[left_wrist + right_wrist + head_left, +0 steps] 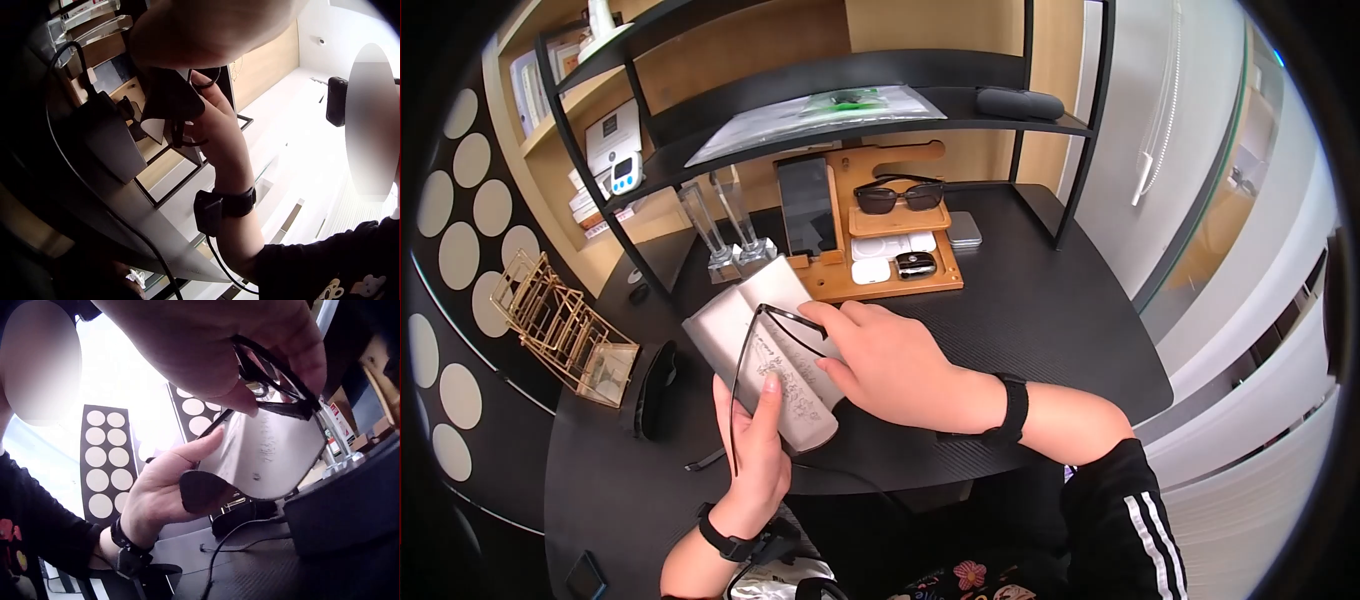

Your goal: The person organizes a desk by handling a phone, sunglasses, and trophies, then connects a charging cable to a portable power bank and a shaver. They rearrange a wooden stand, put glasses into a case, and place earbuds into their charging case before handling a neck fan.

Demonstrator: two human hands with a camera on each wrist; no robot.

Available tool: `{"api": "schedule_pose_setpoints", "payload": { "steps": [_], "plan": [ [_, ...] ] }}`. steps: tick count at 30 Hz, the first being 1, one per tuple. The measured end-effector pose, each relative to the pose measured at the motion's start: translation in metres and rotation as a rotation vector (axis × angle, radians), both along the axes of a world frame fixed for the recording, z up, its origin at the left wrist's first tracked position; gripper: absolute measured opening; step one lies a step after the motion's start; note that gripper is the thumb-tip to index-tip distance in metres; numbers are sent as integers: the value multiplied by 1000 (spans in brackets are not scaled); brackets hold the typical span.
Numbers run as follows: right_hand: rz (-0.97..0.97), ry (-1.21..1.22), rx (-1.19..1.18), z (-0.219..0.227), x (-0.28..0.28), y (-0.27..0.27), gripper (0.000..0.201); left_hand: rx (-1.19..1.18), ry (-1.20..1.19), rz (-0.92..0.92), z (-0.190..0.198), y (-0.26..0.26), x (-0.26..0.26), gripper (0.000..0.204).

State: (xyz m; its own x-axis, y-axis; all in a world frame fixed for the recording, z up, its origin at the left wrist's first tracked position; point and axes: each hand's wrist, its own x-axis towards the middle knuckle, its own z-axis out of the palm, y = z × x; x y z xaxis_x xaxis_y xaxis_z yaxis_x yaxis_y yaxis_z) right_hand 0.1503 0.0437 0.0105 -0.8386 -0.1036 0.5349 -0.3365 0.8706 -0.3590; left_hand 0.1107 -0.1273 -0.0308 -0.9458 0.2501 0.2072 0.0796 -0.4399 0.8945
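Note:
My left hand (758, 445) holds an unfolded glasses case (812, 425), its thumb on the pale lining and its fingers behind the dark outside. The lining carries small printed script and drawings. Over the case, my right hand (890, 355) pinches a pair of dark-framed glasses (297, 411) between thumb and fingers. One thin temple arm (737, 385) of the glasses slants down across the case towards the left hand. From the right wrist view, the glasses frame overlaps the upper edge of the lining.
Behind the case stands a wooden organizer (880, 293) with sunglasses (900, 197), a phone-like slab (808, 205) and a car key (916, 265). Clear trophies (745, 220) stand left of it. A dark pouch (650, 390) and gold wire ornament (560, 310) are further left. A black shelf (830, 135) spans above.

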Motion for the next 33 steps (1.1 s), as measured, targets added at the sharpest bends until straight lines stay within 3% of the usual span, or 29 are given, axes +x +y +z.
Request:
{"api": "schedule_pose_setpoints", "payload": {
  "steps": [3, 5, 8, 13, 17, 21, 27, 30, 33],
  "plan": [
    [18, 148, -51, -3, -10, 10, 40, -17, -21, 37, 3, -4, -5, 39],
    [17, 28, -170, 11, -12, 25, 38, 15, -33, 3, -2, -9, -15, 33],
    [9, 198, -44, 14, -14, 36, 40, 78, -121, 55, 0, -8, -21, 29],
    [-24, 208, 124, 2, -11, -14, 49, 68, -70, 115, -9, -5, -16, 38],
    [51, 278, 115, -5, -20, -49, 53, -13, -97, 103, -9, -7, -10, 45],
    [141, 228, 82, -11, -24, -69, 51, 54, -78, 107, -16, -9, -12, 35],
    [184, 62, -180, -9, -38, -54, 42, 49, 10, 144, -3, -8, -9, 36],
    [335, -111, -540, 1, -44, -45, 43, 49, 10, 146, 0, -7, -7, 33],
    [302, -7, -610, -8, -46, -54, 40, 62, 23, 177, -1, -4, -7, 29]
  ]
}}
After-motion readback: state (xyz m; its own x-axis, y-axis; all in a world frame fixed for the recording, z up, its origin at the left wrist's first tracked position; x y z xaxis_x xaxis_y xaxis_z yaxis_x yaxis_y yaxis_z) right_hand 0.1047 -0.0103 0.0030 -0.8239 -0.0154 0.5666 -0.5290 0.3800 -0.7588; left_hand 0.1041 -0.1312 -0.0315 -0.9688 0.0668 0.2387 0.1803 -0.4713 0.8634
